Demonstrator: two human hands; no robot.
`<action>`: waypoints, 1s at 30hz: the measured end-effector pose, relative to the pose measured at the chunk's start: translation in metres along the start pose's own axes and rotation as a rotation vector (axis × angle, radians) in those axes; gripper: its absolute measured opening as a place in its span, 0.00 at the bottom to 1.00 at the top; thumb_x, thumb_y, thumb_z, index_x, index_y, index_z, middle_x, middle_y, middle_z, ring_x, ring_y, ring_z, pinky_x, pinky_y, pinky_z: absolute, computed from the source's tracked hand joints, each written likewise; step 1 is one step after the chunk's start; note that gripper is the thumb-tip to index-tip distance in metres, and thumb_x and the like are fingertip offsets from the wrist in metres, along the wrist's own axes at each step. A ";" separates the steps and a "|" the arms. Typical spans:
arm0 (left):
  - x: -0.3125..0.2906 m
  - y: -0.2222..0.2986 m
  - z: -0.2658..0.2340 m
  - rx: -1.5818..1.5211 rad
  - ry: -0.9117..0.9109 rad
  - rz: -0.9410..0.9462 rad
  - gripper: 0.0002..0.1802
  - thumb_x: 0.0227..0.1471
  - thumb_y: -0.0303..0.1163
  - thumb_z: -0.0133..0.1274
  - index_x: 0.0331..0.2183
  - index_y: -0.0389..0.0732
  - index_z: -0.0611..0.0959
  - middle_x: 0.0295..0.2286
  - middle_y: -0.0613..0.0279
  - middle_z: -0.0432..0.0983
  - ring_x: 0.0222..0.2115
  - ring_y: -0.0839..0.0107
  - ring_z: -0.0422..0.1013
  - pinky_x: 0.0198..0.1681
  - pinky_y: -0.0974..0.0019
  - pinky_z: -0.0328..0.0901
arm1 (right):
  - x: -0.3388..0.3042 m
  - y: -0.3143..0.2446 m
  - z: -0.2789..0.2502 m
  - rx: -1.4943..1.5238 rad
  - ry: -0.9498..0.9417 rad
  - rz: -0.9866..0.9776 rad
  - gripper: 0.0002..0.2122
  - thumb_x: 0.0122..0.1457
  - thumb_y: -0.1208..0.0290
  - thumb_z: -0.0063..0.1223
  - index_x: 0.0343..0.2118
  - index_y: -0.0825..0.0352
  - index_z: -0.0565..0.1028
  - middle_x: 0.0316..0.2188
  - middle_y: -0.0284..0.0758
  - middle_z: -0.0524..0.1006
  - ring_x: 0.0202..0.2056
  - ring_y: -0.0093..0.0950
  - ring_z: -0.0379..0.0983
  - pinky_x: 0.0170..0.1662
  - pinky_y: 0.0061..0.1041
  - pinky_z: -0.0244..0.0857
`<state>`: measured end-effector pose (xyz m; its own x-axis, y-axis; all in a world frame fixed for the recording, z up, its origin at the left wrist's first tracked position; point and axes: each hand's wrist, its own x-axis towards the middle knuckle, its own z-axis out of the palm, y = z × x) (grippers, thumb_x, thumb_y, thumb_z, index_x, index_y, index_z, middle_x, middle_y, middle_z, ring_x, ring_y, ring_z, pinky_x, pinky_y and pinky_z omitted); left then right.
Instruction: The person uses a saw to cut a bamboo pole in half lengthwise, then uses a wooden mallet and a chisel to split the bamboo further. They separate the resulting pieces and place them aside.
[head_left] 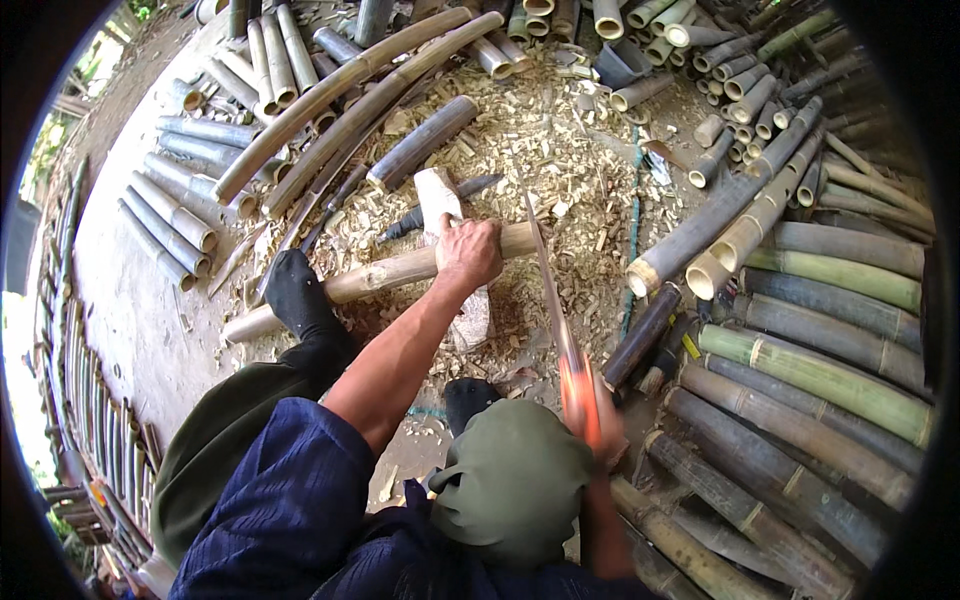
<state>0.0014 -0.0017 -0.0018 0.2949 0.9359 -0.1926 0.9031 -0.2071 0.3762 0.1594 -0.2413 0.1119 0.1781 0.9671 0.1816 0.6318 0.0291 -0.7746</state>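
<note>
My left hand point(470, 252) is wrapped around a pale bamboo pole point(385, 276), pressing it down across a whitish block point(474, 322). The pole slants up to the right. My left foot in a black sock point(296, 290) rests over its left part. In my right hand point(604, 425), blurred by motion, is the orange handle of a handsaw point(552, 290). Its long narrow blade points away from me beside the pole's right end; whether it touches the bamboo I cannot tell. Just beyond the block lies a dark knife-like tool point(440, 207).
Pale wood chips point(530, 130) cover the ground around the block. Long curved bamboo poles point(345, 100) and a short dark piece point(422, 142) lie beyond. Thick bamboo lengths point(820, 385) line the right side. Cut tubes point(740, 85) are piled at far right, others point(170, 225) at left.
</note>
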 end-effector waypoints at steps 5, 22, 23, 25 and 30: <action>-0.004 0.001 -0.015 0.002 -0.189 -0.024 0.13 0.47 0.29 0.56 0.37 0.46 0.86 0.32 0.54 0.84 0.41 0.57 0.81 0.63 0.37 0.52 | 0.036 -0.016 0.008 0.205 -0.021 0.169 0.20 0.68 0.66 0.51 0.58 0.76 0.73 0.42 0.48 0.82 0.40 0.33 0.82 0.41 0.34 0.74; 0.018 -0.003 -0.002 0.026 -0.120 -0.028 0.21 0.38 0.33 0.65 0.40 0.54 0.88 0.30 0.56 0.84 0.38 0.60 0.81 0.63 0.43 0.52 | -0.101 0.047 -0.030 -0.060 0.089 0.390 0.16 0.69 0.66 0.48 0.50 0.74 0.79 0.43 0.44 0.83 0.39 0.36 0.82 0.43 0.33 0.76; 0.008 -0.009 0.003 0.031 -0.145 -0.046 0.20 0.38 0.33 0.65 0.40 0.53 0.88 0.30 0.56 0.84 0.37 0.60 0.81 0.63 0.43 0.52 | -0.078 0.041 -0.021 -0.107 0.055 0.273 0.17 0.68 0.67 0.49 0.52 0.74 0.78 0.43 0.46 0.83 0.40 0.37 0.83 0.44 0.34 0.76; 0.006 -0.008 0.009 0.028 -0.119 -0.021 0.14 0.43 0.33 0.63 0.38 0.49 0.87 0.30 0.56 0.83 0.37 0.59 0.81 0.63 0.40 0.51 | -0.032 0.025 -0.010 -0.220 0.028 0.046 0.20 0.66 0.67 0.50 0.56 0.76 0.76 0.44 0.50 0.83 0.42 0.40 0.84 0.46 0.35 0.76; 0.014 -0.002 -0.003 -0.036 -0.021 0.012 0.09 0.49 0.30 0.60 0.36 0.46 0.86 0.26 0.60 0.81 0.33 0.61 0.80 0.65 0.36 0.49 | 0.003 0.015 0.004 0.023 0.094 0.101 0.22 0.64 0.68 0.51 0.57 0.76 0.74 0.40 0.52 0.83 0.40 0.41 0.84 0.45 0.35 0.75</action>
<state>0.0030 0.0126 -0.0022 0.3120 0.9273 -0.2066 0.8879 -0.2073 0.4106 0.1661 -0.2370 0.0980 0.3106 0.9376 0.1566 0.5894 -0.0607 -0.8056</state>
